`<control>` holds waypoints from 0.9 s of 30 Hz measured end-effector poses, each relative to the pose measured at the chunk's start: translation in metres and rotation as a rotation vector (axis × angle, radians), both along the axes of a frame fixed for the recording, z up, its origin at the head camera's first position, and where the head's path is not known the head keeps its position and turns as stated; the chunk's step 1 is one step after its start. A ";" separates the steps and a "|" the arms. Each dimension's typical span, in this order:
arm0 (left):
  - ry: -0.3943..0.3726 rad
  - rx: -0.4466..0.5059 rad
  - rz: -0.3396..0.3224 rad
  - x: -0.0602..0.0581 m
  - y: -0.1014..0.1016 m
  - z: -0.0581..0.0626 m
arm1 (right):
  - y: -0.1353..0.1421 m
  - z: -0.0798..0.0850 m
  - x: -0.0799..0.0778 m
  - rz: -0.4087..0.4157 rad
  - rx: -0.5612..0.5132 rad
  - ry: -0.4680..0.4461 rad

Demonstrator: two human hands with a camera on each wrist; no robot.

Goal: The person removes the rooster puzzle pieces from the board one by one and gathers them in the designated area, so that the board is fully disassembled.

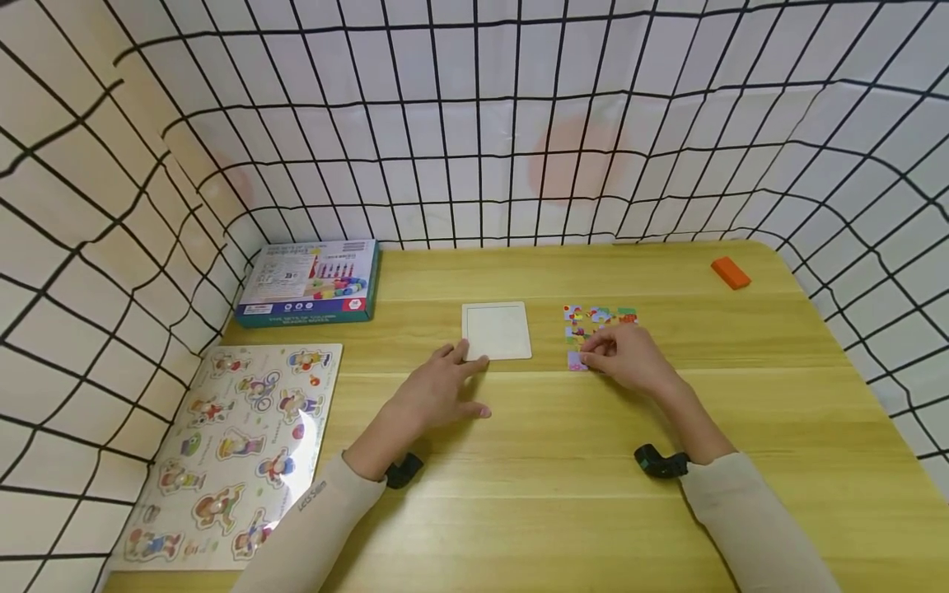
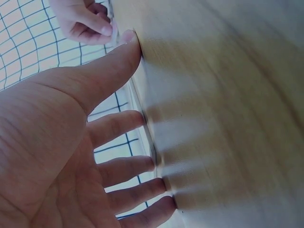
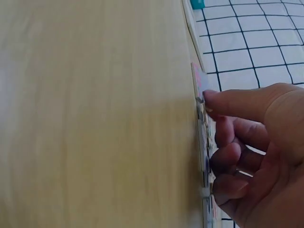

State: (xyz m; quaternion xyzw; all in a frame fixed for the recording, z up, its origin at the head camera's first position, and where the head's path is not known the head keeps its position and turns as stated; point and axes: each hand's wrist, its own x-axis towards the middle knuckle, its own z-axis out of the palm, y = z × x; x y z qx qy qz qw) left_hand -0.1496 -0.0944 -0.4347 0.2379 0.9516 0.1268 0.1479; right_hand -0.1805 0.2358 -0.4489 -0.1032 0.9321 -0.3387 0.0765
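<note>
The colourful jigsaw puzzle [image 1: 602, 315] lies on the table in front of my right hand [image 1: 630, 358], which covers much of it. My right thumb and forefinger pinch at a lilac puzzle piece [image 1: 575, 361] at the near left corner; in the right wrist view that puzzle piece [image 3: 200, 81] sits flat by the thumb tip. My left hand [image 1: 437, 391] is spread palm down, its fingertips at the near left edge of a white square puzzle tray [image 1: 498, 331]. Nothing is in the left hand [image 2: 52, 137], and its fingertips rest on the surface.
A boxed toy set [image 1: 307, 282] lies at the back left. Nearer, a large picture board with cartoon figures [image 1: 240, 445] lies partly under the left sleeve. An orange block [image 1: 731, 273] is at the far right. Black wire grid with white cloth [image 1: 482, 123] encloses the table.
</note>
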 end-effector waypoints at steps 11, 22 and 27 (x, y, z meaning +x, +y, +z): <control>0.000 0.007 0.005 0.000 0.000 -0.002 | -0.005 -0.001 -0.001 0.006 0.020 -0.010; -0.033 0.072 0.058 -0.001 -0.002 0.001 | 0.004 0.005 -0.002 -0.019 -0.039 -0.019; -0.031 0.076 0.069 -0.001 -0.003 0.002 | 0.009 0.007 -0.004 -0.034 -0.016 0.001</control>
